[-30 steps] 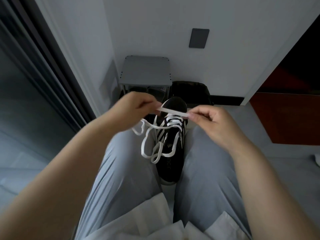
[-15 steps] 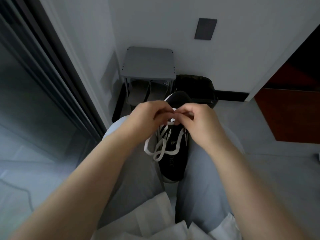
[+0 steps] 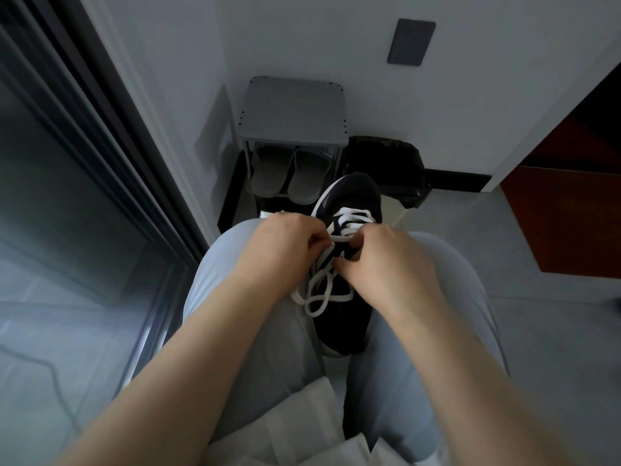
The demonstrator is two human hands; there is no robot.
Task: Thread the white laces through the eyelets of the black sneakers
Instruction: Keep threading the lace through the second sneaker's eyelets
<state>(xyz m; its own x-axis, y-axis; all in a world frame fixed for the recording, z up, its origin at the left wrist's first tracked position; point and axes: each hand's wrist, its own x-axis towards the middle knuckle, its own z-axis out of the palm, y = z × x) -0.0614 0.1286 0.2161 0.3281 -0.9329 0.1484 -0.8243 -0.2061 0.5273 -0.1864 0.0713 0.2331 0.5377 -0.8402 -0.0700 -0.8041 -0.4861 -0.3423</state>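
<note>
Both hands have closed in: a second ago they stood apart with a length of lace stretched between them, and now they meet over the middle of the shoe.

Nearest the camera a white cloth (image 3: 302, 415) lies across the lap. Beyond it, the thighs in pale grey trousers (image 3: 255, 314) squeeze the black sneaker (image 3: 342, 327) between them, heel towards the body and toe pointing away. That placing seems meant as a vice, leaving both hands free for the lace. The slack of the white lace (image 3: 316, 297) hangs in loose loops over the sneaker's near side, out of the way of the working end.

Just past the loops, the left hand (image 3: 292, 243) has its fingers curled and pinches one end of a short, flat run of lace. The right hand (image 3: 386, 260) is curled too and nips the other end, its thumb lying against the shoe's side. Whether it also grips the eyelet edge is hidden by the fingers. Holding the lace so short probably keeps the tip stiff enough to aim at the next eyelet.

Two or three rows near the toe are already crossed, so the threading looks about half done on this shoe.

Farther off, grey slippers (image 3: 289, 176) sit under a grey stool (image 3: 295, 109), with a black bag (image 3: 386, 159) beside it against the wall.
</note>
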